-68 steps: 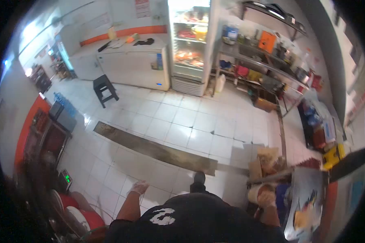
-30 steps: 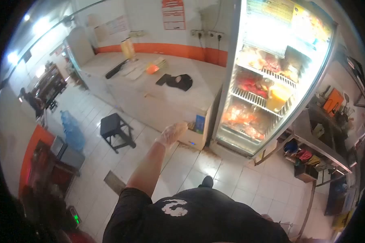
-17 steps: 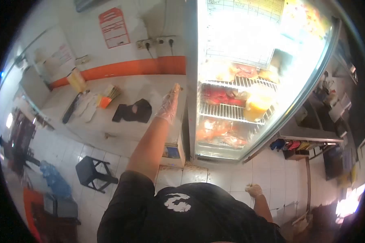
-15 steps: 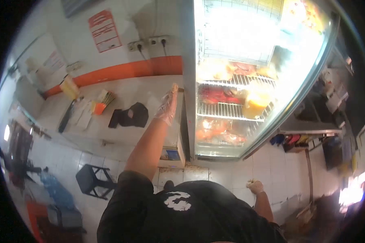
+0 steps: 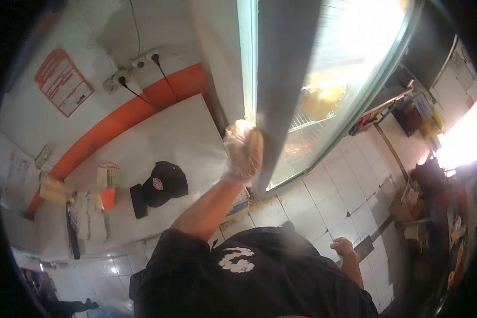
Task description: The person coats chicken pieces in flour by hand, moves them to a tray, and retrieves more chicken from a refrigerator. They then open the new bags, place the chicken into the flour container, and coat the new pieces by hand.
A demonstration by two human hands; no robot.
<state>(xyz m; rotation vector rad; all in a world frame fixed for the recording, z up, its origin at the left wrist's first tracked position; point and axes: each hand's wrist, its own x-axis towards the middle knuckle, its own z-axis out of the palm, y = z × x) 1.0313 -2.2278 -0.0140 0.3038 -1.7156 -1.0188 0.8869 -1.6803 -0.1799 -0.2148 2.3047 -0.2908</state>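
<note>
My left hand (image 5: 245, 153), in a clear plastic glove, has its fingers curled round the near edge of the glass fridge door (image 5: 286, 79). The door stands slightly ajar, with a bright strip showing between its grey frame and the cabinet (image 5: 217, 58). Through the glass, a wire shelf and a yellow item (image 5: 323, 100) are visible. Low at the right, well away from the fridge, my right hand (image 5: 343, 246) is gloved too and closed, its fingers curled in. What it holds, if anything, I cannot make out.
Left of the fridge is a white counter (image 5: 206, 143) bearing a black cap (image 5: 165, 185), paper packets (image 5: 107, 177) and a pale stack (image 5: 87, 214). Plugs (image 5: 123, 80) sit in wall sockets above. White floor tiles (image 5: 312, 199) lie below; cluttered shelving (image 5: 440, 212) stands right.
My left hand has moved right and down onto the door edge, and the fridge door has come ajar. The view has turned and come closer. My right hand stays low at the right.
</note>
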